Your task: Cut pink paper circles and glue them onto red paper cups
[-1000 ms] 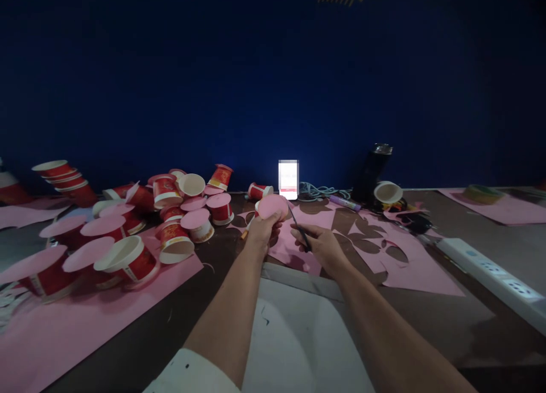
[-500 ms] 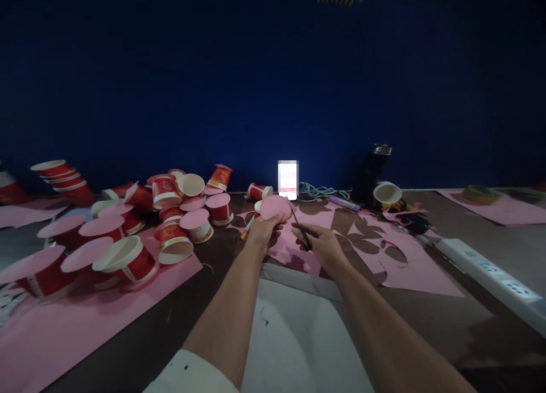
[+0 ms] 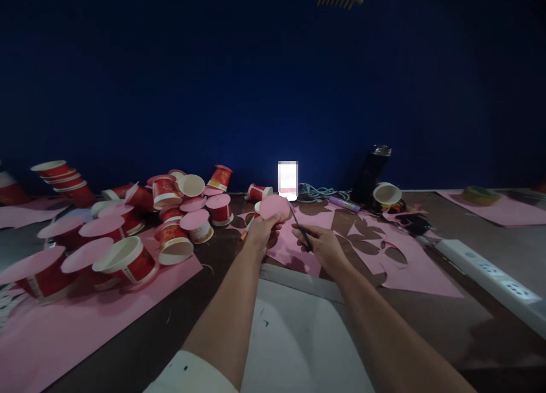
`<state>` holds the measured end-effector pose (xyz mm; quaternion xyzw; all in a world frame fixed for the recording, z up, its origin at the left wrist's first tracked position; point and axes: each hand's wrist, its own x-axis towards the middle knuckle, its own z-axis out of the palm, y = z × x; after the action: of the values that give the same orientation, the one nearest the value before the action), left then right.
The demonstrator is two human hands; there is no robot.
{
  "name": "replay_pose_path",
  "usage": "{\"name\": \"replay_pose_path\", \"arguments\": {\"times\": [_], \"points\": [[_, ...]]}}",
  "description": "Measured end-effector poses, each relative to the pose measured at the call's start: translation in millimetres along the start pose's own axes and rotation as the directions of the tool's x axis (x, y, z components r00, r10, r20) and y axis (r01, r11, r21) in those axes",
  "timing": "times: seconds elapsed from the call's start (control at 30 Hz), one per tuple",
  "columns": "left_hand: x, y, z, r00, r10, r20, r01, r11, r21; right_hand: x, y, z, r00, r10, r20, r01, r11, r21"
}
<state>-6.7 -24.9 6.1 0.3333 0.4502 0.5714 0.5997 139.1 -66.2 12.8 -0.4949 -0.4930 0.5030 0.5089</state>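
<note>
A round pink paper disc (image 3: 274, 207) is pinched in my left hand (image 3: 265, 232), which covers its lower right edge. My right hand (image 3: 321, 243) grips dark-handled scissors (image 3: 302, 232), their blades pointing up and to the left close beside the disc's right edge. Whether the blades touch the paper I cannot tell. Below both hands lies a pink sheet (image 3: 301, 251) with cut-outs. Just behind the disc, a red paper cup (image 3: 259, 192) lies on its side, and a bright phone screen (image 3: 288, 180) stands upright.
At left, several red paper cups (image 3: 128, 262), many with pink discs on them, crowd a pink sheet (image 3: 106, 325). Pink scraps (image 3: 396, 268), a purple glue stick (image 3: 343, 204), a dark bottle (image 3: 370, 174) and a tipped cup (image 3: 387, 193) are at right. A white power strip (image 3: 490, 276) extends toward the right edge.
Almost nothing differs. The pink disc has turned or tilted slightly in my left hand, and both hands stay in nearly the same place.
</note>
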Motion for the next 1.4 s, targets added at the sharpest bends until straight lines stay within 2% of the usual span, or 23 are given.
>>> {"name": "replay_pose_path", "arguments": {"times": [0.33,0.57,0.7,1.4], "points": [[-0.9,2.3,1.8,0.996,-0.005,-0.088,0.003,1.000,-0.018,-0.9,1.4,1.1,1.000,0.009,0.017,-0.009,1.000,-0.007],[-1.6,3.4,2.2,0.998,0.056,-0.033,-0.052,0.994,0.097,-0.1,1.3,-0.9,1.000,-0.011,0.007,0.011,1.000,-0.012],[-1.4,3.2,1.3,0.998,0.052,-0.025,-0.049,0.992,0.120,-0.4,-0.4,-1.5,1.000,-0.007,0.005,0.007,1.000,0.000],[-0.9,4.9,-1.3,0.999,0.021,-0.030,-0.018,0.996,0.093,-1.1,-1.4,-0.6,1.000,-0.007,-0.019,0.007,1.000,-0.019]]}}
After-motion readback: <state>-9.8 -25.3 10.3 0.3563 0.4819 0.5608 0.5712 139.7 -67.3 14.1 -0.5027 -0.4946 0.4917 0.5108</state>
